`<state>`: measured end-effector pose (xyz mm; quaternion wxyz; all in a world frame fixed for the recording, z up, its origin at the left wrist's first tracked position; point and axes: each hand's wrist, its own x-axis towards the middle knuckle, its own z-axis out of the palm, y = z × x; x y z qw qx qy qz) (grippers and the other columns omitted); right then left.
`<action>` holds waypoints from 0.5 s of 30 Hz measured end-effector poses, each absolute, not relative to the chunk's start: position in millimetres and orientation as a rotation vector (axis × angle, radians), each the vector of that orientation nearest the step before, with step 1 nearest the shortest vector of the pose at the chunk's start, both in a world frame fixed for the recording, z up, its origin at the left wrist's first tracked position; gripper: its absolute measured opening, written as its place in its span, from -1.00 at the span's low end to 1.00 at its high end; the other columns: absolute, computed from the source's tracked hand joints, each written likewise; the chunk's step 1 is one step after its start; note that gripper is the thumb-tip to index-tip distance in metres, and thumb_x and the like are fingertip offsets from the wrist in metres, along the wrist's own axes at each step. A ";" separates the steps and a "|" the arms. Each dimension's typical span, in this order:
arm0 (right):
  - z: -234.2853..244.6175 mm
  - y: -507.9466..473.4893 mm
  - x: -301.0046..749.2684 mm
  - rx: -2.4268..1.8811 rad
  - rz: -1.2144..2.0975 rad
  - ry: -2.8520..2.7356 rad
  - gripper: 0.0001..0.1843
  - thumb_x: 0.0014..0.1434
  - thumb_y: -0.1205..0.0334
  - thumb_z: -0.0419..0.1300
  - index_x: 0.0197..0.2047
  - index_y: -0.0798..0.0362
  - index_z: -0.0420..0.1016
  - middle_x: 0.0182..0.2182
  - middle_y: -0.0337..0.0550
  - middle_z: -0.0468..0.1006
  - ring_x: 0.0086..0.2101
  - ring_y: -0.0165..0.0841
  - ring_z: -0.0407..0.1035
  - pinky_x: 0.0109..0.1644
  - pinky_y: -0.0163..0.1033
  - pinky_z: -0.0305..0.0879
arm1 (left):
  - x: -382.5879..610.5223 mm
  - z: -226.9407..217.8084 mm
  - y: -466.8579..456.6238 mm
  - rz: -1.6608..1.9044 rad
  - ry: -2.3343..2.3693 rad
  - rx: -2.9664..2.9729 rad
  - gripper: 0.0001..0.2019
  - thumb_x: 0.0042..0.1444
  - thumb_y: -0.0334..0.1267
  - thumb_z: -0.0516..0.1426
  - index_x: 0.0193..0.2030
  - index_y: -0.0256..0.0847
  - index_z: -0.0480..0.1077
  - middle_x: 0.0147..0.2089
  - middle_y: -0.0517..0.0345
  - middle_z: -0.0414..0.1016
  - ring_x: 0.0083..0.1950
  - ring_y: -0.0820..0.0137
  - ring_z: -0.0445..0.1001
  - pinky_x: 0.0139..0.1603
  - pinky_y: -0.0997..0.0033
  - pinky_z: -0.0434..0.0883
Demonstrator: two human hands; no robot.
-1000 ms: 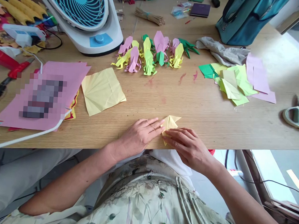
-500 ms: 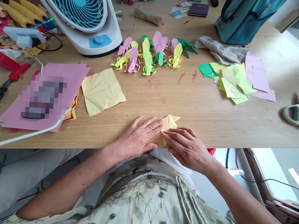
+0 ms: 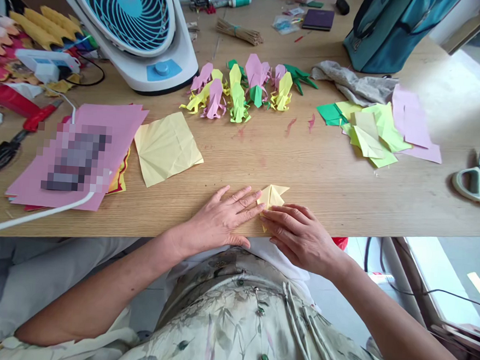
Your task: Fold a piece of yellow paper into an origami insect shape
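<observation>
Fingers of the left hand [image 3: 221,217] have fanned apart since a second ago, when they lay close together; the right hand [image 3: 297,233] has barely shifted. Both hands lie palm down and open, gripping nothing, at the near edge of the wooden tabletop [image 3: 326,175]. A small folded yellow paper [image 3: 274,194] sits between them, well to the right of the white-and-blue fan [image 3: 131,24] and much closer to the person than it. The left fingertips touch the fold's left edge, while the right hand's outstretched fingers press flat on its lower part, leaving only the pointed upper end in view.

A creased yellow square [image 3: 166,147] lies in front of the fan, and a stack of pink sheets [image 3: 121,119] sits in front of the fan and slightly to its left. Just to the right of the fan's base stands a cluster of pink, yellow and green origami figures [image 3: 240,89]. Farther right of the fan are loose green, yellow and pink sheets [image 3: 377,129], and beyond those, at the far right, a pair of scissors [image 3: 476,183].
</observation>
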<state>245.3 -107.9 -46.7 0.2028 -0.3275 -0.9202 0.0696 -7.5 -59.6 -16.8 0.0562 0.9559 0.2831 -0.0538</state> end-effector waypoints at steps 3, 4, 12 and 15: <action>-46.2 -107.1 247.2 -0.893 0.198 -2.571 -0.56 0.33 0.26 0.12 0.26 0.10 0.35 0.19 0.03 0.45 0.16 -0.13 0.29 0.24 0.09 0.23 | -6.9 -14.1 -59.2 -0.170 0.847 2.911 -0.15 0.14 0.21 0.14 0.48 -0.03 -0.04 0.53 0.00 -0.12 0.53 0.08 -0.10 0.43 -0.11 -0.01; -45.9 -106.7 248.2 -0.881 0.198 -2.574 -0.56 0.33 0.25 0.12 0.26 0.10 0.36 0.19 0.04 0.44 0.17 -0.12 0.29 0.24 0.09 0.24 | -6.8 -13.5 -59.0 -0.176 0.845 2.913 -0.14 0.13 0.20 0.15 0.48 -0.03 -0.05 0.53 -0.01 -0.13 0.53 0.07 -0.10 0.42 -0.12 0.00; -45.7 -107.0 257.0 -0.773 0.185 -2.623 -0.57 0.33 0.25 0.12 0.24 0.10 0.39 0.27 0.07 0.35 0.27 -0.11 0.18 0.33 0.12 0.15 | -6.3 -13.5 -58.6 -0.176 0.833 2.909 -0.11 0.10 0.20 0.18 0.48 -0.01 -0.07 0.54 -0.01 -0.15 0.53 0.06 -0.12 0.42 -0.14 0.00; -46.1 -107.2 257.6 -0.779 0.208 -2.615 -0.55 0.34 0.25 0.12 0.27 0.08 0.36 0.26 0.08 0.35 0.27 -0.12 0.19 0.33 0.13 0.16 | -5.8 -10.7 -59.0 -0.165 0.839 2.885 -0.17 0.13 0.18 0.17 0.47 0.02 -0.02 0.53 -0.02 -0.11 0.52 0.05 -0.07 0.42 -0.15 0.01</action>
